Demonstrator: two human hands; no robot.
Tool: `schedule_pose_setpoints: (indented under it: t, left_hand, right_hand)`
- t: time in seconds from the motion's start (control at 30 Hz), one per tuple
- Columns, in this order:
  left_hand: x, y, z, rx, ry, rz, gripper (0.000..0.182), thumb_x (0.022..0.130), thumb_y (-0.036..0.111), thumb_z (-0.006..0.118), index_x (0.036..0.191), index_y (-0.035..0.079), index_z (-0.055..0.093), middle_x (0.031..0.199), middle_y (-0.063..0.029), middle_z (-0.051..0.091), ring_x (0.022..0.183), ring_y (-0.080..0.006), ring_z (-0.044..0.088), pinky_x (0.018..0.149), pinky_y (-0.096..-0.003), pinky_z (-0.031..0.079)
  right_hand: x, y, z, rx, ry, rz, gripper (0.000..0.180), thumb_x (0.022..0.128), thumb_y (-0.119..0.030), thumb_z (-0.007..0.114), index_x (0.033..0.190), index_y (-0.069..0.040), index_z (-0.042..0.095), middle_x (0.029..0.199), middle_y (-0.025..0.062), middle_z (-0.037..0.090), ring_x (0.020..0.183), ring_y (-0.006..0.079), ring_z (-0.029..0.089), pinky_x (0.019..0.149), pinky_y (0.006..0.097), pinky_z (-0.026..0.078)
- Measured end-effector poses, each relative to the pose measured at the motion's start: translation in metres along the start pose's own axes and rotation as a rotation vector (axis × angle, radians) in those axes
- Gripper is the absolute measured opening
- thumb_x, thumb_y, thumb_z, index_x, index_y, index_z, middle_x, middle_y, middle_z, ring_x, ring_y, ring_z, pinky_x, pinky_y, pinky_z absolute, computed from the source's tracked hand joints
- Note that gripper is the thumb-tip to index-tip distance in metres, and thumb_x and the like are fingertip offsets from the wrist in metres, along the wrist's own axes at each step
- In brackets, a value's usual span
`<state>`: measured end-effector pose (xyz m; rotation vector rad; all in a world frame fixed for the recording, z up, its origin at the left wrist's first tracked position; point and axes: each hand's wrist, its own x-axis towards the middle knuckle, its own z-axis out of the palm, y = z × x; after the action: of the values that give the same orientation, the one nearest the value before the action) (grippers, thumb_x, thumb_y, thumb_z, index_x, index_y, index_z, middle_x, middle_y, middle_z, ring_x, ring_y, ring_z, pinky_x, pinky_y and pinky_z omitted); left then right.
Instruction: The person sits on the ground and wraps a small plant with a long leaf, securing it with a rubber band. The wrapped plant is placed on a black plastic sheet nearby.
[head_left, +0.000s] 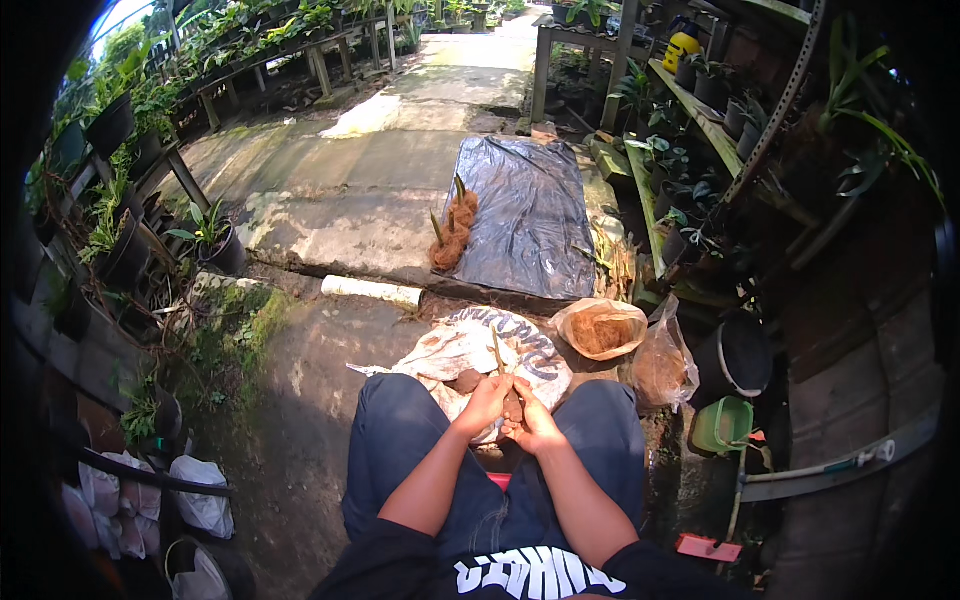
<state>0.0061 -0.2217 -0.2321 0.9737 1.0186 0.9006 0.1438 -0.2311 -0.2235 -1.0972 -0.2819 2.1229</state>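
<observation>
Between my knees, my left hand (484, 406) and my right hand (535, 424) meet around a brown lump of growing medium (513, 407). A greenish-brown plant cutting (497, 351) rises upright from it, and the fingers of both hands press close about its base. Under the hands a white woven sack (431, 349) with dark printing lies spread on the ground. Another brown lump (469, 381) rests on the sack, just left of my left hand. The underside of the held lump is partly hidden by my fingers.
Fibre-wrapped cuttings (448, 251) stand along the left edge of a black plastic sheet (525, 217). An open bag of brown fibre (598, 332), a clear plastic bag (661, 367), a black bucket (739, 356) and a green container (724, 426) sit to the right. A white pipe (371, 290) lies left.
</observation>
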Motion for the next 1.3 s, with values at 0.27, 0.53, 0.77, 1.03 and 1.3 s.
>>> schedule_pose_setpoints:
  t: [0.27,0.53,0.77,1.03,1.3]
  left_hand:
    - [-0.012,0.014,0.006,0.536,0.230,0.236,0.037,0.092,0.023,0.068,0.120,-0.002,0.063,0.106,-0.0208,0.072,0.101,-0.0263,0.071,0.089,-0.0366,0.054]
    - [0.000,-0.016,-0.012,0.588,0.459,0.241,0.031,0.091,0.023,0.071,0.103,-0.004,0.067,0.082,-0.0150,0.071,0.073,-0.0186,0.067,0.069,-0.0354,0.054]
    - [-0.022,0.037,0.012,0.564,0.190,0.005,0.039,0.101,0.031,0.060,0.086,-0.004,0.070,0.072,-0.0099,0.068,0.068,-0.0150,0.063,0.064,-0.0323,0.048]
    - [-0.004,-0.024,-0.016,0.359,0.279,0.169,0.041,0.103,0.033,0.056,0.089,-0.003,0.069,0.073,-0.0010,0.064,0.066,-0.0082,0.052,0.061,-0.0300,0.042]
    - [-0.021,-0.010,-0.021,0.102,0.187,0.080,0.045,0.103,0.043,0.056,0.078,0.007,0.068,0.064,0.0066,0.051,0.061,-0.0034,0.042,0.055,-0.0257,0.033]
  right_hand:
    - [0.012,-0.002,-0.003,-0.072,0.167,-0.062,0.031,0.104,-0.044,0.052,0.099,-0.015,0.060,0.068,0.0006,0.055,0.051,0.0123,0.047,0.050,0.0286,0.041]
    - [-0.006,-0.011,0.016,-0.307,0.098,-0.323,0.028,0.105,-0.031,0.055,0.089,-0.008,0.060,0.064,-0.0002,0.055,0.053,0.0102,0.048,0.050,0.0269,0.039]
    - [0.001,-0.007,-0.005,-0.437,0.072,-0.537,0.032,0.105,-0.032,0.055,0.085,-0.008,0.062,0.066,-0.0032,0.054,0.056,0.0051,0.043,0.053,0.0237,0.034]
    - [-0.016,-0.012,0.014,-0.617,0.056,-0.405,0.033,0.100,-0.033,0.064,0.108,-0.002,0.070,0.077,-0.0012,0.063,0.067,0.0043,0.051,0.060,0.0236,0.040]
    - [0.001,-0.007,0.000,-0.976,-0.029,-0.538,0.038,0.090,-0.037,0.074,0.098,0.001,0.071,0.074,0.0036,0.064,0.065,0.0096,0.055,0.059,0.0300,0.044]
